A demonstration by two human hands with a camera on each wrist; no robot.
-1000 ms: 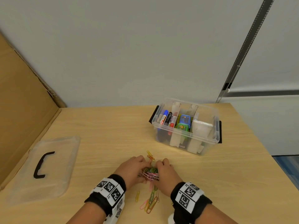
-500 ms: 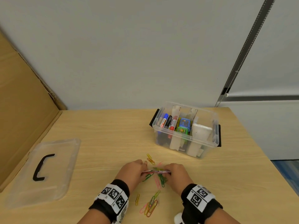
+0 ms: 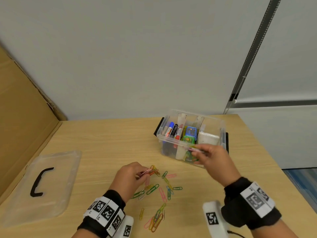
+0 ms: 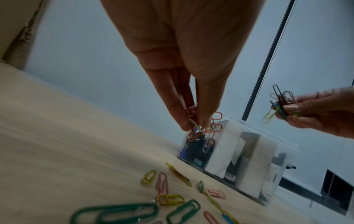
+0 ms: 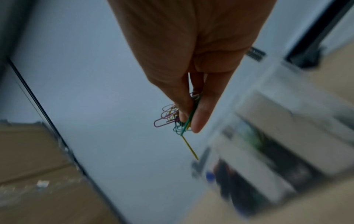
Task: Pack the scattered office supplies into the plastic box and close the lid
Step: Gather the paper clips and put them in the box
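paper clips strewn at 6 o'clock of plastic box; left hand pinches some, right hand pinches a bunch.

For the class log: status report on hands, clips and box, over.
Left hand pinches clips low over table. Right hand holds a bunch at open box. Loose clips remain; lid off, left. Nothing blocking.

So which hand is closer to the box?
Right. The right hand holds paper clips at the box's near wall; the left hand is out on the table, pinching other clips.
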